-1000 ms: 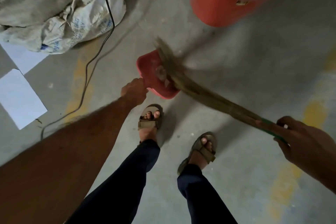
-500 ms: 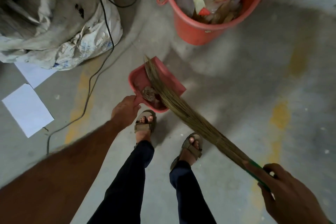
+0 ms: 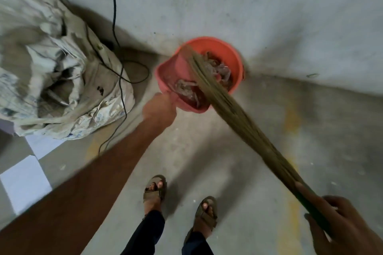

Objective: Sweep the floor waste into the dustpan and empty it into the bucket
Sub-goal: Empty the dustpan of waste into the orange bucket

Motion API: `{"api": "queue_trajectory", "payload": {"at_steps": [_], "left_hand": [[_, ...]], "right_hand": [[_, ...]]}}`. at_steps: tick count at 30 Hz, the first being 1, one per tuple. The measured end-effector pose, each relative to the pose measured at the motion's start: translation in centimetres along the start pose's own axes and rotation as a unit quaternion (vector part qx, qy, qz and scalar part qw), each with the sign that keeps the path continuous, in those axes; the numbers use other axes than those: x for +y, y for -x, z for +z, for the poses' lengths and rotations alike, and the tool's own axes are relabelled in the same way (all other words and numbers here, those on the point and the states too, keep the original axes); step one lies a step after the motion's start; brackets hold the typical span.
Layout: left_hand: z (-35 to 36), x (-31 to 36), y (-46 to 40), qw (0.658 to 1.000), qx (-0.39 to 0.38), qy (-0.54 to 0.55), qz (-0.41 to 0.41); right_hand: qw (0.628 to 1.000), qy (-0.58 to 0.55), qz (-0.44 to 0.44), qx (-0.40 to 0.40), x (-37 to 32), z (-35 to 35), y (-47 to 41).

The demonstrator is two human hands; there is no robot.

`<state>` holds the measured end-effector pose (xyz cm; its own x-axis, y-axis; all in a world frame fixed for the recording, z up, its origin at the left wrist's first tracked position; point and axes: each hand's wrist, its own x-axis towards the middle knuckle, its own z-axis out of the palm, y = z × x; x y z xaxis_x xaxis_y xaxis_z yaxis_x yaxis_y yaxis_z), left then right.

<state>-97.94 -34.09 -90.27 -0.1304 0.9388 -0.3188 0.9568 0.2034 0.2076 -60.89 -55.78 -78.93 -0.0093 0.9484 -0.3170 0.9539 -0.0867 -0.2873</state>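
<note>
A left hand (image 3: 159,109) grips the red dustpan (image 3: 178,80), loaded with wrappers, over the near rim of the orange bucket (image 3: 232,56) by the wall, apparently to tip it; the right hand (image 3: 339,223) clasps the broom (image 3: 238,118), bristles pinning the waste.

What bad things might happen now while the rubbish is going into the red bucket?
1. The dustpan hangs over only the near edge of the bucket, so waste might slide onto the floor instead.
2. The broom lies across the pan; a hard push could flick scraps out.
3. A black cable loops on the floor close to the bucket, so a step that way might snag it.
</note>
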Motion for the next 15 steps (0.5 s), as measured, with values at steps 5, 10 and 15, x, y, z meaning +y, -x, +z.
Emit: {"api": "queue_trajectory", "payload": {"at_steps": [5, 10, 15], "left_hand": [[-5.3, 6.4, -3.6, 0.981, -0.002, -0.194, 0.029], [-5.9, 7.1, -4.3, 0.966, -0.007, -0.256, 0.037], [-4.2, 5.2, -3.7, 0.978, 0.004, -0.206, 0.032]], "right_hand": [[0.995, 0.069, 0.037, 0.065, -2.8, 0.3, -3.1], [0.993, 0.052, 0.081, 0.064, -3.9, 2.6, -3.8], [0.994, 0.026, 0.072, 0.081, -2.7, 4.0, -1.9]]}}
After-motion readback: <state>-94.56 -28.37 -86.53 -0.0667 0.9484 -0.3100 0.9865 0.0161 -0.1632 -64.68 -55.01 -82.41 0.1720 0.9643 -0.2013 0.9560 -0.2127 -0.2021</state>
